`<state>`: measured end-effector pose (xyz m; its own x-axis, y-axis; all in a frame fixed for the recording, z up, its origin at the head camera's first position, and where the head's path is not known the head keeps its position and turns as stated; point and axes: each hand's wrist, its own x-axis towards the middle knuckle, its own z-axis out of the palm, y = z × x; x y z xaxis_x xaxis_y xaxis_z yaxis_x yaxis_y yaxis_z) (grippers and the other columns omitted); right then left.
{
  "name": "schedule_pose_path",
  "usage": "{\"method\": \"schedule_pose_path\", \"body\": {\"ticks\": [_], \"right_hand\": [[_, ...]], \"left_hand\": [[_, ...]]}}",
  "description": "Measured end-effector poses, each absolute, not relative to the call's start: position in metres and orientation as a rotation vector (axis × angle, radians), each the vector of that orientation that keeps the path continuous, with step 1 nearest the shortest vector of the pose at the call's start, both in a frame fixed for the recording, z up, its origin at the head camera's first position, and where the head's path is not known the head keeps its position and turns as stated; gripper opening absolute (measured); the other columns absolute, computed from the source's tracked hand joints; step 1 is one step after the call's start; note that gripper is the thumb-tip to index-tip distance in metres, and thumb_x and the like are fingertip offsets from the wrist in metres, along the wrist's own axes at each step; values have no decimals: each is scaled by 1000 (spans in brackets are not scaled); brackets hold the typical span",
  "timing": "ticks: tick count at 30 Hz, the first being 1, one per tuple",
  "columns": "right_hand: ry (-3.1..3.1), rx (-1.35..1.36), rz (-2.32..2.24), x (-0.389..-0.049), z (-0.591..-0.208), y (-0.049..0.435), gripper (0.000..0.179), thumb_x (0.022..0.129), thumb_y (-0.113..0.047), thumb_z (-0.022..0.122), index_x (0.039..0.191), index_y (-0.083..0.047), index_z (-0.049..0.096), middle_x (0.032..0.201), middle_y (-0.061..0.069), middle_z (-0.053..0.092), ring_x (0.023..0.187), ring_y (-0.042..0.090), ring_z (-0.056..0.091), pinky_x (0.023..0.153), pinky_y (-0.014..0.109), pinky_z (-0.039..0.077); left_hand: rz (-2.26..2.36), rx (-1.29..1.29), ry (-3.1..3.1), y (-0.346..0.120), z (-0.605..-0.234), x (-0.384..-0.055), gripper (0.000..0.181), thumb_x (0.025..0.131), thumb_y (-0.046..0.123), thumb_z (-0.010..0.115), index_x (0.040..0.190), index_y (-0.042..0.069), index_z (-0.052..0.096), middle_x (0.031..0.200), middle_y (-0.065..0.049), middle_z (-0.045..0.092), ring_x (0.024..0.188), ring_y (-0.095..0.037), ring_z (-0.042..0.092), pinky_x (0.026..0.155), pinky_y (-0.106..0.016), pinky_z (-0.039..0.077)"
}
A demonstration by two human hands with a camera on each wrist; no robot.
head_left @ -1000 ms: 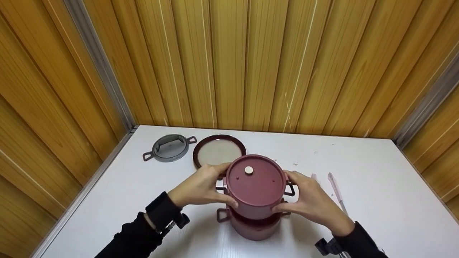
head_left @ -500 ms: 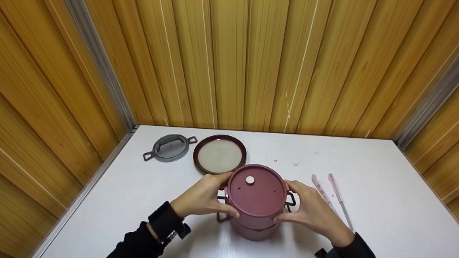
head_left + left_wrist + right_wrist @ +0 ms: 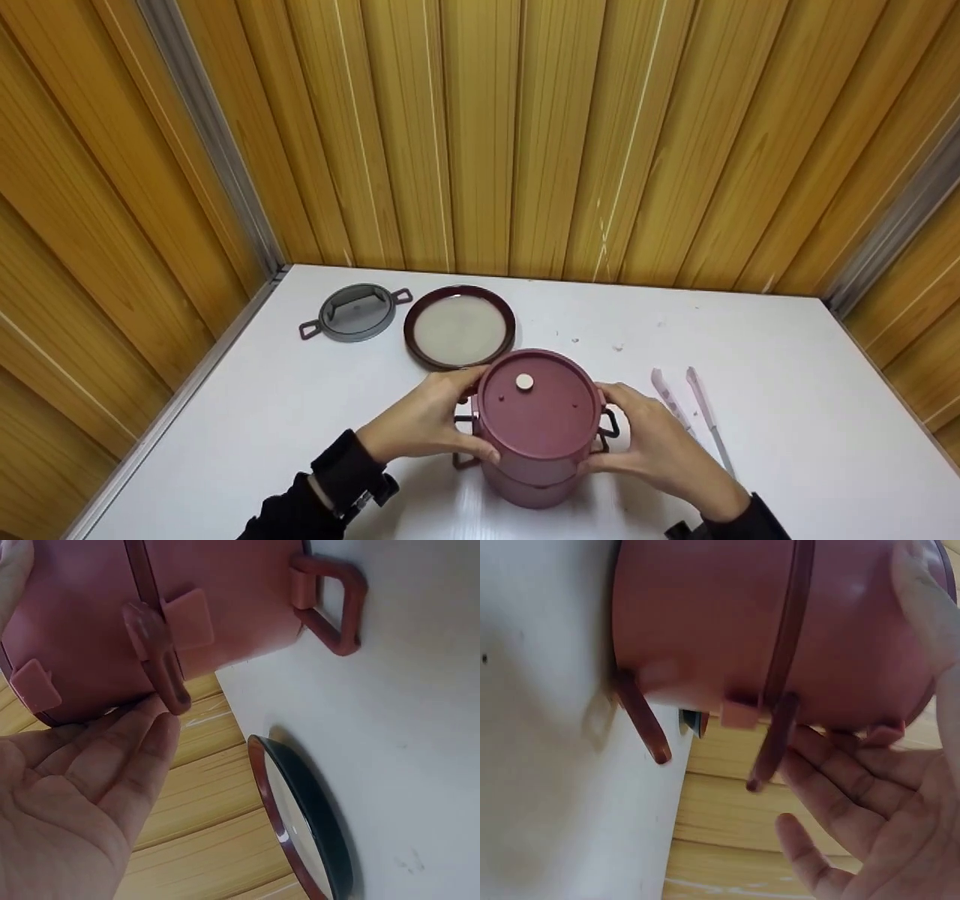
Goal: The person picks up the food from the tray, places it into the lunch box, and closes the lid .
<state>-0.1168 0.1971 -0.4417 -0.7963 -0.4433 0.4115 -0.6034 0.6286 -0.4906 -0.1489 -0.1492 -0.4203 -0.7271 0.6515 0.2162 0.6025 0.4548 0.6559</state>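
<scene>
My left hand (image 3: 429, 421) and right hand (image 3: 646, 439) grip a dark red lidded pot (image 3: 534, 469) from both sides. Thumbs lie on its near wall, with the other fingers toward the far side. Its flat lid (image 3: 540, 424) carries a small pale knob (image 3: 524, 382). The pot sits squarely on a matching lower pot (image 3: 532, 496). In the left wrist view, the seam (image 3: 142, 574) between the two looks even, and loop handles (image 3: 350, 607) stick out on that side. The right wrist view shows handles (image 3: 643, 720) on the other side. The pots' insides are hidden.
Behind the pots, a round plate (image 3: 417, 352) with a dark red rim lies on the white table (image 3: 247, 427). A grey lid-like piece with two handles (image 3: 358, 311) is to its left. Two pink-handled knives (image 3: 699, 390) (image 3: 669, 394) lie at the right. Wood-patterned walls stand behind.
Both hands have lowered the lidded pot onto the lower one. The gap that showed between them has closed to a thin seam.
</scene>
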Motion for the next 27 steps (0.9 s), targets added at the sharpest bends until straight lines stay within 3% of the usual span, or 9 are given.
{"method": "schedule_pose_path", "body": {"ticks": [3,5,8,12,16,20,27], "right_hand": [[-2639,901,955,-121,-445,204,87,74,-50,100,148,-19,66,138,-6,76,129,14,70,108,47,61],[-2656,929,971,-124,-448,207,80,80,-41,100,148,-20,66,140,-5,74,131,14,69,110,46,60],[-2662,963,961,-128,-453,209,69,86,-22,96,147,-16,66,139,-2,76,131,18,70,111,48,60],[-2677,968,990,-131,-459,208,58,91,-5,85,145,-12,67,136,1,78,129,24,73,111,52,60],[-2704,930,1028,-132,-461,206,50,92,-1,78,140,-14,71,129,-3,79,126,18,73,110,48,61],[-2705,912,1031,-133,-460,205,51,89,2,78,137,-13,72,123,-6,79,120,12,72,107,42,62],[-2709,938,1072,-133,-461,206,46,90,2,78,133,-12,72,117,-7,79,113,6,72,102,38,64]], "left_hand": [[1126,1101,2630,-154,-428,-148,112,73,38,105,166,17,47,159,4,65,146,-19,64,127,-46,49],[1110,1063,2648,-157,-435,-147,102,76,28,104,162,15,52,156,1,67,143,-23,67,125,-50,51],[1066,986,2700,-158,-445,-147,76,80,19,98,148,13,64,140,-3,77,130,-26,74,117,-53,57],[1025,903,2772,-156,-451,-146,50,80,21,95,125,13,75,117,-2,83,113,-24,78,106,-51,62],[1081,856,2760,-154,-453,-146,33,80,20,95,109,16,80,103,3,84,101,-14,78,95,-39,64],[1110,848,2735,-155,-453,-146,20,83,20,94,99,22,82,94,12,81,91,-2,72,85,-27,58],[1120,868,2696,-156,-455,-149,18,84,17,93,96,23,82,92,13,82,86,2,70,84,-28,59]]}}
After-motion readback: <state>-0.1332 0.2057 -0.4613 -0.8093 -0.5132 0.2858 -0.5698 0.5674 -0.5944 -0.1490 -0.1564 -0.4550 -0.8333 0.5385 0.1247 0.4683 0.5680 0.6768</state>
